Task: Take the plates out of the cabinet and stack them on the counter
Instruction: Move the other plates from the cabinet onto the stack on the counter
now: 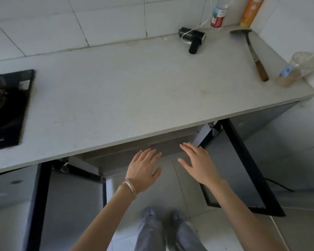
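**Clerk:** Entry one, the grips?

**Checker:** The left grip (143, 169), bangles at the wrist, is released with fingers spread and carries nothing. The right grip (198, 162) is likewise released and empty. Both hover before the cabinet (116, 160) opening, just below the front edge of the desk (134, 98).

**Clerk:** Plates?

**Checker:** None in view. Presumably they are inside the cabinet, where the desk's overhang hides the interior. None are on the desk yet.

**Clerk:** Hazards, left to right?

**Checker:**
- The left door (74, 205) is open beside the left forearm, so an elbow could knock it.
- Under the desk overhang, a plate lifted out steeply could strike the underside and chip or slip.
- The reach is blind, so a stack taken unseen could shift in the fingers.
- The right door (234, 169) is swung wide over the floor, and a leg may catch it while carrying.

**Clerk:** Surface and room?

**Checker:**
- The gas hob (5, 109) is at the far left of the pale, speckled desk top.
- Towards the back are a black handheld appliance (191, 36) with a white cord, a spray bottle (218, 15) and an orange can (252, 11).
- Further right are a wood-handled spatula (251, 49) and, near the right corner, a clear tub (290, 73) of brown powder.
- The wall (98, 20) is white tile and the floor (170, 192) is pale tile.
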